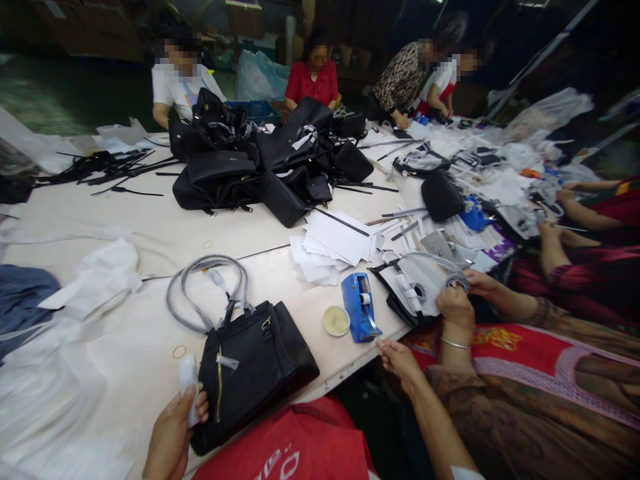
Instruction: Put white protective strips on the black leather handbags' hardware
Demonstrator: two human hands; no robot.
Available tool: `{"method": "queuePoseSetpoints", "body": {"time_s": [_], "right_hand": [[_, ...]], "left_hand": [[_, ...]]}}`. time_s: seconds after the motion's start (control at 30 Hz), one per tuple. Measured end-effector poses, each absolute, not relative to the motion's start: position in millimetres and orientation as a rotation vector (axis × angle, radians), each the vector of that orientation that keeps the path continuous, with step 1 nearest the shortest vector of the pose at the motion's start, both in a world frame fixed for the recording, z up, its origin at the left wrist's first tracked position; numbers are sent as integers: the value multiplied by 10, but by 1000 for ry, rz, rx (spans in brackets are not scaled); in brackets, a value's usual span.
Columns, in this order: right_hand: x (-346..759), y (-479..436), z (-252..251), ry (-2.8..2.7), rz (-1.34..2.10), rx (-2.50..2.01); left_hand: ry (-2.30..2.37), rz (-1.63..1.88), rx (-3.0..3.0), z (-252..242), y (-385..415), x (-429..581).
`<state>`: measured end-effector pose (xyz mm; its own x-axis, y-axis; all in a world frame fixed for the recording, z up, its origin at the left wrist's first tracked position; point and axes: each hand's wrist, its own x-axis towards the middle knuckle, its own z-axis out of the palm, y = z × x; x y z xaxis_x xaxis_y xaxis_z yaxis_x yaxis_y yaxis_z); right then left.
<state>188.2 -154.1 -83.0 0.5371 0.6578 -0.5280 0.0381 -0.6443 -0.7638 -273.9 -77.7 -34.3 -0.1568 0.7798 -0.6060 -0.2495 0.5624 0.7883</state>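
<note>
A black handbag (250, 373) with gold zips lies on the table in front of me, its long handles (207, 263) wrapped in a pale grey covering. Beside its left end, my left hand (173, 427) is closed round a white wrapped piece (188, 383); whether that piece is joined to the bag is hidden. My right hand (403, 363) is at the table's front edge, fingertips pinched just off the front end of a blue tape dispenser (357, 310). What the pinch holds is too small to make out. A round tub (335, 321) of pale yellowish content stands left of the dispenser.
Black bags (225, 167) are heaped mid-table, with black straps (115, 167) to their left. White sheets (330, 240) lie behind the dispenser; white wrapping (65, 373) covers the left side. At right, a co-worker's hands (456, 310) handle another bag (415, 287). Other people work across the table.
</note>
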Motion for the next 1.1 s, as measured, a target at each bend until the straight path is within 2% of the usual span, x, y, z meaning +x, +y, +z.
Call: {"method": "queuePoseSetpoints", "body": {"time_s": [0.2,0.37,0.47,0.63,0.7,0.8,0.93,1.1], "right_hand": [[1862,-1599,-792,-734,860,-2304],[1613,-1578,-496,-1081,676,-2304],[1080,-1214,-117,-1228,759,-2033],[-406,-650,462,-1764,1285,-1225],[-906,-501,440,-1953,1288,-1008],[-1329,-342,183,-2125,1213,-991],[-1427,-254,-75,-2261,1133,-1056],[-1378,-213,8,-2436,970,-1064]], "left_hand": [[1392,977,505,-378,-774,-2791],[1380,1024,549,-266,-844,-2751],[1356,1035,593,-246,-805,-2745],[1371,1013,703,-305,-779,-2772],[1368,1022,743,-304,-797,-2766],[1362,1046,763,-280,-829,-2762],[1344,1049,745,-266,-864,-2790],[1286,1038,733,-271,-873,-2815]]}}
